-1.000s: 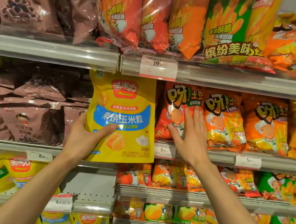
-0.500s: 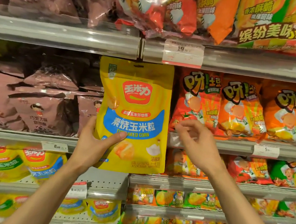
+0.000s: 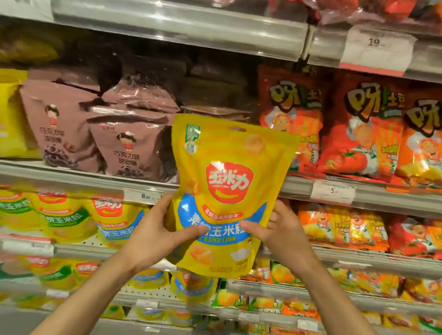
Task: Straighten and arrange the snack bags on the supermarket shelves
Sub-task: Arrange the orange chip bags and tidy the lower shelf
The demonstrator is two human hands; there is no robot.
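While both hands grasp the yellow corn bag at frame centre, left hand and right hand should keep it upright and carry it to the matching yellow bags lower left (its likely home).

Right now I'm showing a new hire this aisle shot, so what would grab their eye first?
The big yellow corn snack bag at centre, held upright in front of the shelves, with the left hand and right hand gripping its lower sides. Next, the row of orange-red chip bags standing on the shelf to its upper right. To the left, brown chocolate snack bags lean untidily against one another.
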